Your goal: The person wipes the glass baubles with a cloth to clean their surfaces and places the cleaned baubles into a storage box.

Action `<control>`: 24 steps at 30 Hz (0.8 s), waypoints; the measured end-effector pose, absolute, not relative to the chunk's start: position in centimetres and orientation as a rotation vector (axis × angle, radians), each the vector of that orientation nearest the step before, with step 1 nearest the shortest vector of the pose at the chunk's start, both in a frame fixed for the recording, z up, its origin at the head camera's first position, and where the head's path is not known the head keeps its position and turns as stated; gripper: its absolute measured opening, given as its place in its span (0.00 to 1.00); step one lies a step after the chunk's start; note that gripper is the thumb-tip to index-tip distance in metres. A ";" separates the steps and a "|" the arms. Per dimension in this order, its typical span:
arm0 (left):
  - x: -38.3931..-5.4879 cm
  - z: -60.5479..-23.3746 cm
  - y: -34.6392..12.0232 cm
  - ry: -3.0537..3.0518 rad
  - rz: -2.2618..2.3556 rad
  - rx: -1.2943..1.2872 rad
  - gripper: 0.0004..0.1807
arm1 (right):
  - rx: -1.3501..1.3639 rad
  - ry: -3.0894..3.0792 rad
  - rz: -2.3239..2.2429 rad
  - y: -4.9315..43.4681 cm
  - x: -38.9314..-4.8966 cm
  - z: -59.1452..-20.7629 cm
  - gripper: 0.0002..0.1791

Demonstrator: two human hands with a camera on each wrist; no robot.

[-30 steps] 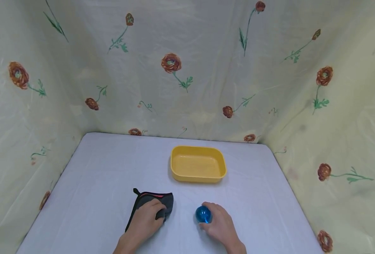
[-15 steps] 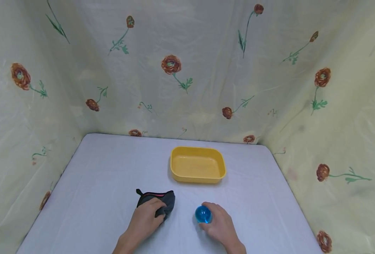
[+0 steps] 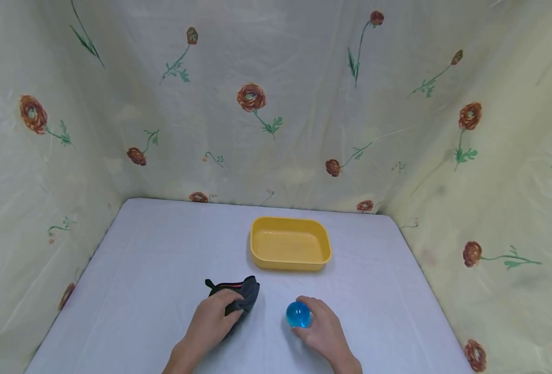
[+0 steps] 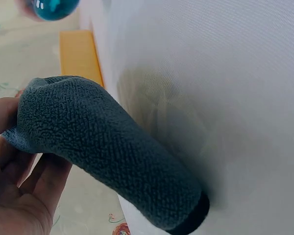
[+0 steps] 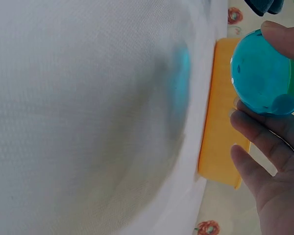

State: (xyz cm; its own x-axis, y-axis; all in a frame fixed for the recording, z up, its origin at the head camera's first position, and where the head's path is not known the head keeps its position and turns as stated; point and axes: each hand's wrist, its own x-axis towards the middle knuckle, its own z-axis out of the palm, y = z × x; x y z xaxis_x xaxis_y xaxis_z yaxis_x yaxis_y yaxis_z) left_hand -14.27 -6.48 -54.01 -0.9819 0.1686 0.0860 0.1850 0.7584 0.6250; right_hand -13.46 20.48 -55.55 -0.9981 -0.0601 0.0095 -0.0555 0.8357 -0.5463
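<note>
Holding two things at once, one per hand: L hand (image 3: 212, 322), lower centre-left of the head frame, pinches a dark grey, textured soft-fabric pouch or cloth w/ black edging (image 3: 250, 294); its thumb & fingers are curled in on one end. R hand (image 3: 322, 327), lower centre-right, has a shiny translucent blue ball (image 3: 298, 315) btwn thumb & fingers, part-curled. A yellow shallow plastic tray w/ rounded corners (image 3: 291, 265) sits just above centre-bottom, on the white-covered table (image 3: 173, 244).

To do this hold well: the ball's prob. slick, so thumb & fingertips should oppose across its widest part, pressure even. Fabric will prob. sag, so a firm pinch, taking in all layers, & slow wrist moves so the loose end doesn't swing.

Views: L wrist shows the fabric drooping from upper left to lower centre, body bulging; can't tell if its low end touches the table. Its pinkish-red strip shows in the head view only. R wrist shows the ball apart from the table, w/ a blue glow below it; the head view alone hardly settles that.
</note>
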 end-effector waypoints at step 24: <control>-14.2 -53.6 -6.6 -2.733 -1.311 -0.224 0.14 | -0.065 3.016 -0.986 19.8 -13.2 -54.8 0.34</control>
